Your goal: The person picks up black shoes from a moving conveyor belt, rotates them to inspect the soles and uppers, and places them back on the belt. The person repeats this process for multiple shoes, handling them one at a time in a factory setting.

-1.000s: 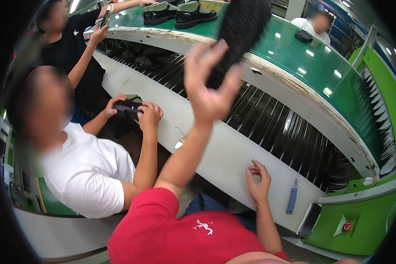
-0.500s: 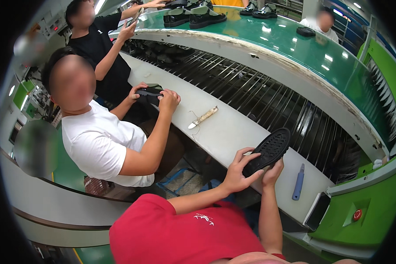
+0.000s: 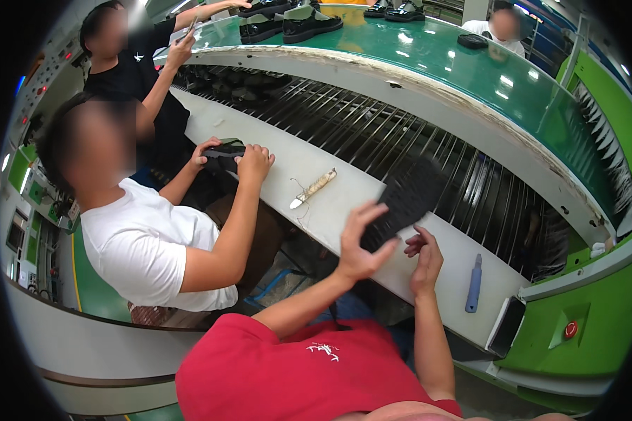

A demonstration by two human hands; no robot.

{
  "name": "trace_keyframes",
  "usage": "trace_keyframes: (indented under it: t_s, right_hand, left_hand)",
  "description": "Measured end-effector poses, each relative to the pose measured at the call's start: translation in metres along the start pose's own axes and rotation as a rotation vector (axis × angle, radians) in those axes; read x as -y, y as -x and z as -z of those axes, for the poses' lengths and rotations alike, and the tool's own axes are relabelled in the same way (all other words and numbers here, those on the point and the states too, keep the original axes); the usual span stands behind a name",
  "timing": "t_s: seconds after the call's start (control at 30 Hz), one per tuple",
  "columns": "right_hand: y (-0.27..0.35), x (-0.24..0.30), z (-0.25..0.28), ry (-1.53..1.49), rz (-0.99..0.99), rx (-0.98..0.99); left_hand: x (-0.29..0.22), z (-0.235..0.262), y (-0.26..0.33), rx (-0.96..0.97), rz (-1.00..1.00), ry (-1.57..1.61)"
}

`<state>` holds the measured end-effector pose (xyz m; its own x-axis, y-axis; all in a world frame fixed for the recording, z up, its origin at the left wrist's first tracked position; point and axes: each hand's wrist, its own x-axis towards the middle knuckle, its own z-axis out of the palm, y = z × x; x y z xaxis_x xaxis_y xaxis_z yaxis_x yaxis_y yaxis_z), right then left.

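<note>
A black rubber shoe sole (image 3: 404, 202), blurred by motion, is tilted above the white ledge (image 3: 361, 203) with its ribbed face showing. My left hand (image 3: 361, 244) grips its near end, the thumb on one edge and the fingers on the other. Just right of the sole is my right hand (image 3: 424, 261), off it, its fingers loosely bent and apart with nothing in them. A blue-handled tool (image 3: 474, 284) lies on the ledge to the right of that hand. Farther left rests a knife with a wrapped handle (image 3: 314, 189), loose thread about it.
Beyond the ledge runs a bed of metal rollers (image 3: 372, 126), with a green-topped conveyor (image 3: 428, 59) above carrying shoes (image 3: 312, 24). A co-worker in white (image 3: 154, 245) at my left holds a shoe (image 3: 225, 153). A green machine housing (image 3: 583, 330) with a red button stands right.
My right hand has let go of the sole and drawn slightly back. My left hand has moved left and up with the sole. The whole view has shifted a little.
</note>
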<state>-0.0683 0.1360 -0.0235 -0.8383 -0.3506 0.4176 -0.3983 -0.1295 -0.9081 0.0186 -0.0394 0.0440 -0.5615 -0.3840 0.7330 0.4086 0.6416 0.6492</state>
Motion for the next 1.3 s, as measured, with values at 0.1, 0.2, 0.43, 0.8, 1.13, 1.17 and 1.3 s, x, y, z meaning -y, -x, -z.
trace_keyframes:
  t_s: [0.1, 0.2, 0.43, 0.8, 1.13, 1.17, 1.3]
  right_hand:
    - [-0.001, 0.008, -0.004, 0.017, -0.03, -0.028]
    - [-0.002, 0.011, -0.005, 0.058, -0.081, -0.046]
    - [-0.009, 0.012, -0.011, 0.234, -0.118, -0.007]
    - [-0.023, 0.015, -0.019, 0.333, -0.152, 0.071]
    - [-0.018, 0.014, -0.022, 0.293, -0.126, 0.014]
    - [-0.016, 0.013, -0.022, 0.294, -0.108, 0.009]
    - [-0.008, 0.006, -0.018, 0.34, -0.047, 0.023]
  left_hand:
    - [0.031, 0.027, -0.074, -0.317, -0.053, -0.055]
    - [0.067, 0.064, -0.176, -0.673, -0.192, -0.09]
    - [0.16, 0.156, -0.385, -0.771, -0.055, -0.465]
    - [0.285, 0.199, -0.591, -0.326, 0.243, -0.986]
    - [0.084, 0.098, -0.392, -0.508, -0.631, -0.206]
    - [0.072, 0.082, -0.354, -0.465, -0.608, -0.15]
    - [0.041, 0.033, -0.216, -0.192, -0.336, -0.014]
